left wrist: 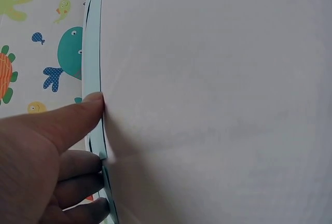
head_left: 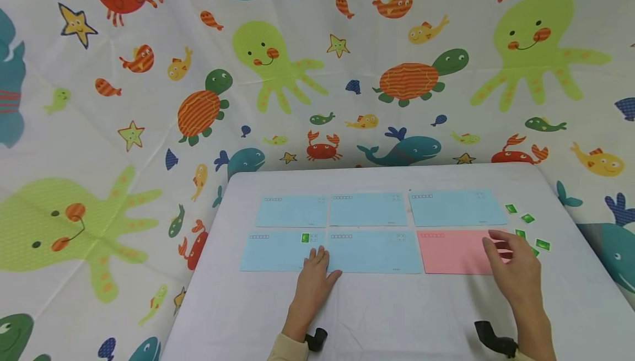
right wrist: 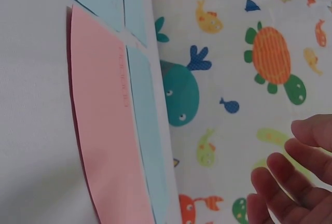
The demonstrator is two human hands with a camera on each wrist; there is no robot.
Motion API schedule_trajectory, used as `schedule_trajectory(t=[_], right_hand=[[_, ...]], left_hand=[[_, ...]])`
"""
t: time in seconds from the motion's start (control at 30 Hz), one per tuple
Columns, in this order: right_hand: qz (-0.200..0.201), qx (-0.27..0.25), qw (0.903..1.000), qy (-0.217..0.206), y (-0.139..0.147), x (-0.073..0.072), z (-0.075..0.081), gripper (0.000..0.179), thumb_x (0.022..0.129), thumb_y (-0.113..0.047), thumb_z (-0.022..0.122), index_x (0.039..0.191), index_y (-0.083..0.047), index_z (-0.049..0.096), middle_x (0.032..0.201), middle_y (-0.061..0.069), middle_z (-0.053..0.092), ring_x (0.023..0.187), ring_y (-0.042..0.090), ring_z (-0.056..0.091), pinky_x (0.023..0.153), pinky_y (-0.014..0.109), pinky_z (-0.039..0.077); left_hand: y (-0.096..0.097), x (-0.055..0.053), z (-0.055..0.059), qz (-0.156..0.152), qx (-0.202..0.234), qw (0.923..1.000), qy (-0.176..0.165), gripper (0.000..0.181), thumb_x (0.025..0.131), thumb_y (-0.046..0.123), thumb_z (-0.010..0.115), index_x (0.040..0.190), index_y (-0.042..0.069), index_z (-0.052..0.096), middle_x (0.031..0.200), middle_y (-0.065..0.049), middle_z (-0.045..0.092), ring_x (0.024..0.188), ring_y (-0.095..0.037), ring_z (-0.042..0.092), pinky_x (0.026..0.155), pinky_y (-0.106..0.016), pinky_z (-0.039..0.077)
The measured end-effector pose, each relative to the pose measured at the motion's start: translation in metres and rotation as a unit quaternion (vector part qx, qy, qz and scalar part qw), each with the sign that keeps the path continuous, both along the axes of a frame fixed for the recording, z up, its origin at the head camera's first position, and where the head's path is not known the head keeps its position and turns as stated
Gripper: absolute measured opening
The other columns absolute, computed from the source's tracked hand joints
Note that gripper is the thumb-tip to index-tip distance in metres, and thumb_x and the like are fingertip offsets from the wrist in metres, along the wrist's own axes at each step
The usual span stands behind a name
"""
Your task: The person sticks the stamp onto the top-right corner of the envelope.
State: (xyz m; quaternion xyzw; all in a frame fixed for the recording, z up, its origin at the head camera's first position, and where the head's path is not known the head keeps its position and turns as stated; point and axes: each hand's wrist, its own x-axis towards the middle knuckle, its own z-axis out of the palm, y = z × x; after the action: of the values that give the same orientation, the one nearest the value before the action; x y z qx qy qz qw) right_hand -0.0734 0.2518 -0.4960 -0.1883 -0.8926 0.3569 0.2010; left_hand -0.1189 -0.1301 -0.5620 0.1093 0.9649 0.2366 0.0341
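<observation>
My left hand (head_left: pixel 313 275) rests with its fingers spread at the lower edges of two blue envelopes in the front row. Just beyond its fingertips, a green stamp (head_left: pixel 305 238) is on the front-left blue envelope (head_left: pixel 270 256), beside its printed corner boxes. In the left wrist view, the thumb (left wrist: pixel 78 117) lies along the envelope edge. My right hand (head_left: pixel 517 264) hovers over the right end of a pink envelope (head_left: pixel 453 251), fingers loosely bent with nothing between them. Several loose green stamps (head_left: pixel 543 245) lie beside and partly behind it.
Three more blue envelopes form the back row, including the back-right one (head_left: pixel 456 209). Another blue envelope (head_left: pixel 374 256) sits in the front middle. White cloth covers the table (head_left: pixel 397 317), and a curtain (head_left: pixel 307 124) printed with sea animals hangs behind it.
</observation>
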Motion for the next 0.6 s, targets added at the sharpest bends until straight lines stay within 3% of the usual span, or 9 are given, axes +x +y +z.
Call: schedule_trajectory(t=[0.43, 0.5, 0.6], right_hand=[[-0.016, -0.008, 0.9997, -0.017, 0.0065, -0.0041, -0.001, 0.036, 0.099, -0.019, 0.063, 0.129, 0.0, 0.062, 0.126, 0.021, 0.062, 0.106, 0.035, 0.059, 0.07, 0.0, 0.028], [-0.021, -0.007, 0.9995, -0.021, 0.0079, -0.0052, -0.0017, 0.036, 0.099, -0.021, 0.063, 0.129, -0.001, 0.062, 0.126, 0.02, 0.062, 0.103, 0.028, 0.059, 0.07, 0.0, 0.029], [-0.027, -0.006, 0.9994, -0.023, 0.0099, -0.0063, -0.0024, 0.036, 0.098, -0.022, 0.064, 0.128, -0.002, 0.063, 0.126, 0.019, 0.062, 0.096, 0.007, 0.052, 0.071, 0.0, 0.03]], left_hand=[[-0.0005, 0.0005, -0.0013, 0.0, -0.005, 1.0, 0.0, 0.061, 0.093, 0.032, 0.071, 0.135, -0.009, 0.057, 0.147, -0.027, 0.051, 0.141, -0.045, 0.044, 0.112, -0.06, 0.039], [-0.0005, 0.0006, -0.0007, 0.0, -0.003, 1.0, 0.0, 0.061, 0.093, 0.031, 0.071, 0.135, -0.009, 0.057, 0.146, -0.027, 0.051, 0.141, -0.045, 0.044, 0.112, -0.061, 0.039], [-0.0009, 0.0004, -0.0002, 0.0, -0.001, 1.0, 0.001, 0.06, 0.092, 0.03, 0.072, 0.135, -0.01, 0.057, 0.146, -0.028, 0.051, 0.14, -0.045, 0.044, 0.112, -0.061, 0.039]])
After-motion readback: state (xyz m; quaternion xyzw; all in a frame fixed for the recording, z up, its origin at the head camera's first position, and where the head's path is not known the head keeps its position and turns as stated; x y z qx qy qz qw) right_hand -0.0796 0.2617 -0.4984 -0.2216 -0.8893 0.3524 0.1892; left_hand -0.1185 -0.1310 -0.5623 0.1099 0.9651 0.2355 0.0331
